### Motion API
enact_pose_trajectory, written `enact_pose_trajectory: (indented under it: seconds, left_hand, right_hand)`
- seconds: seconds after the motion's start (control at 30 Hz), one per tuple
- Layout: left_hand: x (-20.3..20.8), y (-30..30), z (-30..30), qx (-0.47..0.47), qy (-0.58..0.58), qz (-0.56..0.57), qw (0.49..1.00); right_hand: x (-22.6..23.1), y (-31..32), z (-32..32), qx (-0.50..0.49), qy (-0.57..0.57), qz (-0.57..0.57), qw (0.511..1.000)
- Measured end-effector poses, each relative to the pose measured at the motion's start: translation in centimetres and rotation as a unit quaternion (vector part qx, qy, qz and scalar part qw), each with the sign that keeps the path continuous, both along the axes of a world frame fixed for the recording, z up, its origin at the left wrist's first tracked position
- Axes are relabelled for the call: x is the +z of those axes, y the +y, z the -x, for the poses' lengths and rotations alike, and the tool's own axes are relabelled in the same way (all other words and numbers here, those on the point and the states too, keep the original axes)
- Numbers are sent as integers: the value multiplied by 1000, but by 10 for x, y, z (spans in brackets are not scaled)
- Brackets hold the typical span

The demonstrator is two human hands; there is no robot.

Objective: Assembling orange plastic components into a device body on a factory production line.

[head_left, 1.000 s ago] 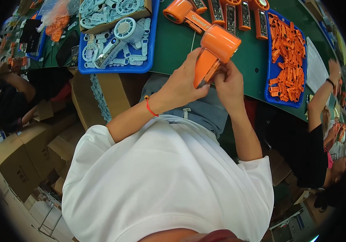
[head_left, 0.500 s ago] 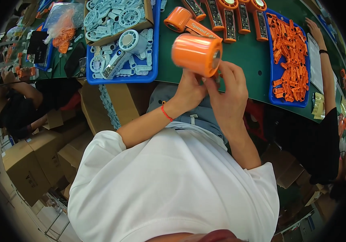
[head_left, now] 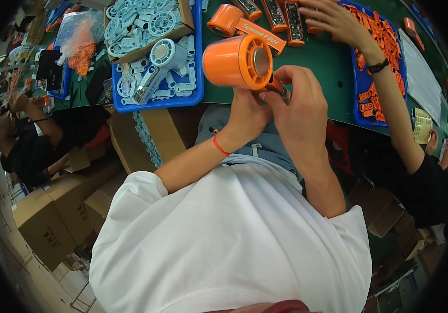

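Note:
Above my lap, at the table's near edge, an orange handheld fan point(head_left: 223, 63) is held up, its drum-shaped head tilted with the slotted end and silver disc facing right. My left hand point(head_left: 248, 113) is closed round the fan's handle just below the head. The thumb and fingers of my right hand point(head_left: 303, 107) are closed on the handle from the right. Most of the handle is hidden by my fingers, so whether a small part is also pinched there cannot be seen. Behind it lies another orange fan point(head_left: 224, 20) with printing on its handle.
Several orange fan handles with exposed circuitry point(head_left: 294, 26) stand farther back. A co-worker's hand point(head_left: 333, 21) reaches over them, the arm crossing a blue tray point(head_left: 358, 107) of orange parts. At left, another blue tray point(head_left: 199, 78) holds light-blue parts and a light-blue fan point(head_left: 164, 55).
The fan in my hands has turned, its slotted end and silver disc now showing more, and its head has shifted left. The co-worker's hand at the right has swung in over the orange fans.

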State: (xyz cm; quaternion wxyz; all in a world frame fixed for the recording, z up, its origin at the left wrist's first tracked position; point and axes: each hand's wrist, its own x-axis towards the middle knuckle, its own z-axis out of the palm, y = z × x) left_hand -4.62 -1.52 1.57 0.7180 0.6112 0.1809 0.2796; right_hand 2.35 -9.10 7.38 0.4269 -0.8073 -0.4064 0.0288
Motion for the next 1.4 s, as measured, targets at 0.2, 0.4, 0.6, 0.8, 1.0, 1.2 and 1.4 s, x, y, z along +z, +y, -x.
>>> enact_pose_trajectory:
  seconds: [0.2,0.4,0.6,0.8,1.0,1.2,1.4]
  left_hand:
    - [3,-4,5,12,-15,-31,999]
    - [7,-4,5,-10,5,70,997]
    - [14,15,15,-153,-34,262,952]
    - [19,17,27,-192,29,288,938]
    - [22,15,27,-171,25,267,948]
    - [9,15,30,-155,87,24,984]
    - [21,8,32,-112,171,-78,976]
  right_hand:
    - [-3,0,-1,30,4,-15,999]
    - [1,-7,0,37,109,-1,993]
    - [-7,-16,-16,85,109,-23,990]
    - [-35,-17,-16,99,409,-137,897]
    - [-31,-14,-13,116,543,-162,815]
    - [-36,-10,-1,91,595,-203,772]
    - [-35,-9,6,62,666,-267,694]
